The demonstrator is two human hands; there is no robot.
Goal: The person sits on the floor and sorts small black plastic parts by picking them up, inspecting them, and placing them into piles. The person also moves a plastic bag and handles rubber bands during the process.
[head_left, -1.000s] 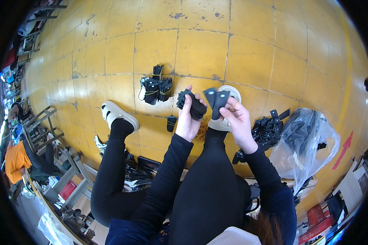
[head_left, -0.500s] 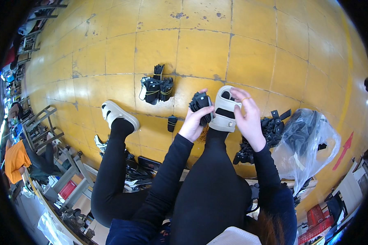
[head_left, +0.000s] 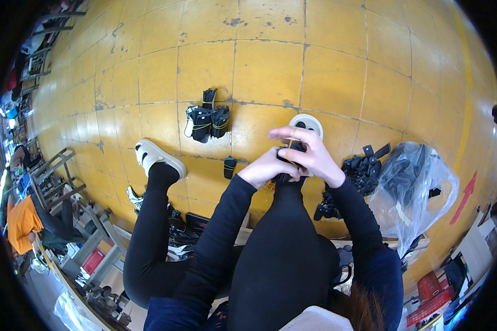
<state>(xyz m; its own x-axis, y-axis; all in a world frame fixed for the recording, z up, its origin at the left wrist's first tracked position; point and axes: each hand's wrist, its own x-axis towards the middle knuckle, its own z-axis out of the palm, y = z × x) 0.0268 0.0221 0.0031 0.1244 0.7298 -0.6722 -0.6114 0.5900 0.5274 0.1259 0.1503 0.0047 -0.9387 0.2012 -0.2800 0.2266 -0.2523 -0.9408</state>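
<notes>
Black flat pieces, gathered in a stack, sit between my two hands, above my right shoe. My left hand is curled around the stack, holding it from the left, with much of it hidden by my fingers. My right hand arches over from the other side, its upper fingers stretched toward the left; I cannot tell whether its fingertips are pinching anything. One thin yellow band shows by the stack, among my fingers. On the yellow tiled floor, tied black bundles lie together beyond my left hand, and a smaller bundle lies nearer to it. To my right are a loose pile of black pieces and, just beside it, a clear plastic bag with dark contents.
</notes>
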